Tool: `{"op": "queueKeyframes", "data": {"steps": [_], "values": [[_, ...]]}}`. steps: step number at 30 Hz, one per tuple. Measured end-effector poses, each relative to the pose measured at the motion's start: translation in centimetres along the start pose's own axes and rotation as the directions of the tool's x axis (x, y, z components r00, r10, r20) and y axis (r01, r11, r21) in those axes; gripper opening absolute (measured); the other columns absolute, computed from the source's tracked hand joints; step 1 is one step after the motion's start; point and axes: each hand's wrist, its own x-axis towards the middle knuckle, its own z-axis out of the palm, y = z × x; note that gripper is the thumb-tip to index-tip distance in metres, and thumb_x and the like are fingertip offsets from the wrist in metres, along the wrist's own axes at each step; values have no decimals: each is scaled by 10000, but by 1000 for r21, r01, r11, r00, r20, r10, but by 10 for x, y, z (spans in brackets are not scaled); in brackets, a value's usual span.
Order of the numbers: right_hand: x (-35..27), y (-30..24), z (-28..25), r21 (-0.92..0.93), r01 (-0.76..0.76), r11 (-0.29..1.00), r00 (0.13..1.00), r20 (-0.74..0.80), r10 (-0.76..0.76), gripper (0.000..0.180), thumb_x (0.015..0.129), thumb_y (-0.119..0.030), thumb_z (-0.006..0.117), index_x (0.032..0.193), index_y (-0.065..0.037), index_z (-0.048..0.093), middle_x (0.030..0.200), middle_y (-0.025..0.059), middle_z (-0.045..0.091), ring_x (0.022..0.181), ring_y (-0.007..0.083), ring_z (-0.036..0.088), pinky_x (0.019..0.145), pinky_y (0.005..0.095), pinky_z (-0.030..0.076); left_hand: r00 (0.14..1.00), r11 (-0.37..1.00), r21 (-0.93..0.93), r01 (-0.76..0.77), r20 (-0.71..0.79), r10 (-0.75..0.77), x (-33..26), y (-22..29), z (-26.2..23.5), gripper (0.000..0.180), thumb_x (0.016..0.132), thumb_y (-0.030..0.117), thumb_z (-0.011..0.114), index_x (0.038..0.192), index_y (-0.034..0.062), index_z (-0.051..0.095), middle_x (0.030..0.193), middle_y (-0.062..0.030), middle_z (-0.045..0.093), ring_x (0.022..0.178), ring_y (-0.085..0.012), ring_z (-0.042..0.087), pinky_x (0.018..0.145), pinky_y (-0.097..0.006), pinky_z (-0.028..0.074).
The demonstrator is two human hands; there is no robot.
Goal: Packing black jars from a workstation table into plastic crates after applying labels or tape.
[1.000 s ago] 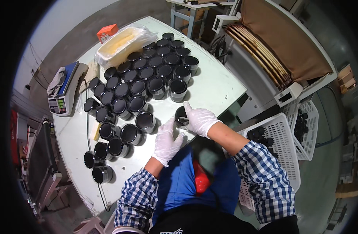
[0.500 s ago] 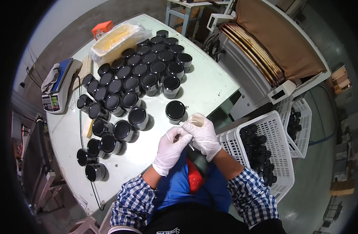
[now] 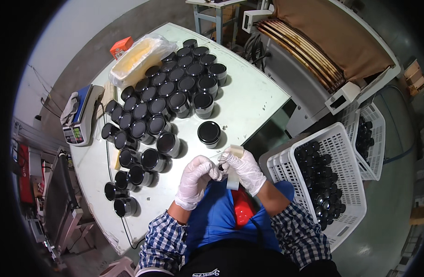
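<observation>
Two gloved hands meet at the near edge of the white worktop. The left hand has its fingers curled together toward the right hand, whose fingers are pinched on a pale strip of tape hanging down from it. Just beyond both hands stands a lone black-lidded jar, apart from them. Farther off, beyond the left hand, is a crowd of black jars. Beside the right hand, off the worktop, sits a white basket of dark pieces.
</observation>
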Motion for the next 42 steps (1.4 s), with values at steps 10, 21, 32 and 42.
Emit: {"op": "queueKeyframes", "data": {"steps": [10,21,32,42], "values": [[-8,27,-6,198,-148,969,980,-106,171,419,962,-470,549,789,-88,537,715,55,580,518,130,549,442,245,405,963,894,440,-83,-196,186,23,22,-5,132,966,140,578,901,24,580,791,-75,626,692,-145,596,660,-293,502],[-16,38,-38,300,-133,945,966,-173,191,349,965,-402,581,814,-89,546,755,45,545,541,90,474,449,229,381,934,-322,929,-184,267,237,49,27,-15,146,865,181,646,937,56,664,1240,-228,564,1136,-395,496,969,-467,405],[-20,39,-46,401,-133,906,951,-207,231,313,957,-329,616,763,-86,577,662,38,581,448,81,476,376,226,366,962,-453,853,-258,270,-39,94,47,7,225,741,238,780,827,103,622,954,-103,615,943,-317,564,805,-410,481],[-23,46,-55,384,-153,910,948,-203,245,295,945,-300,638,788,-53,602,611,21,567,422,76,468,356,218,354,939,-648,697,-309,332,-90,97,42,22,581,788,466,705,1201,85,558,1098,-144,573,1001,-360,520,889,-467,434]]}}
